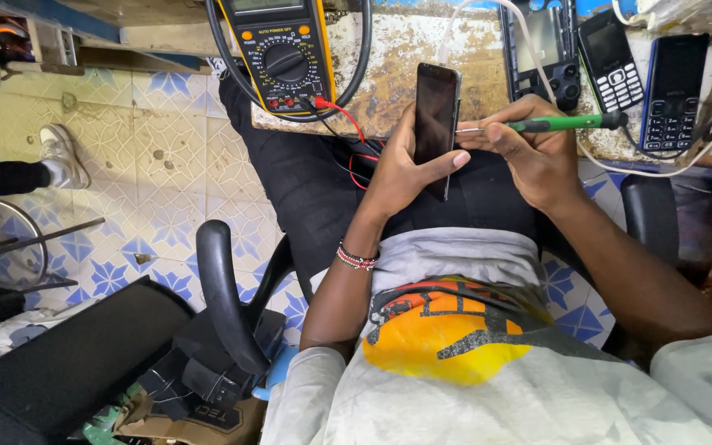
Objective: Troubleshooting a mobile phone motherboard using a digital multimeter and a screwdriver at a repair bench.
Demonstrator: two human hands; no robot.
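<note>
A small phone repair workshop: beyond the hands, a stained, worn table [422, 49] carries a yellow multimeter [283, 51] with red and black leads and several keypad phones [674, 89].

Dark smartphone screen [436, 124] upright in hand, multimeter display [268, 4] — pale, top edge

Both hands raised together, left hand [401, 169] cupped, right hand [529, 152] pinching.

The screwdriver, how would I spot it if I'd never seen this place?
Start at the stained workbench along the top. Just below its edge, the left hand holds a dark smartphone upright. The screwdriver is in the right hand, its metal tip at the phone's side; it is the only thin tool with a bright green handle.
</note>
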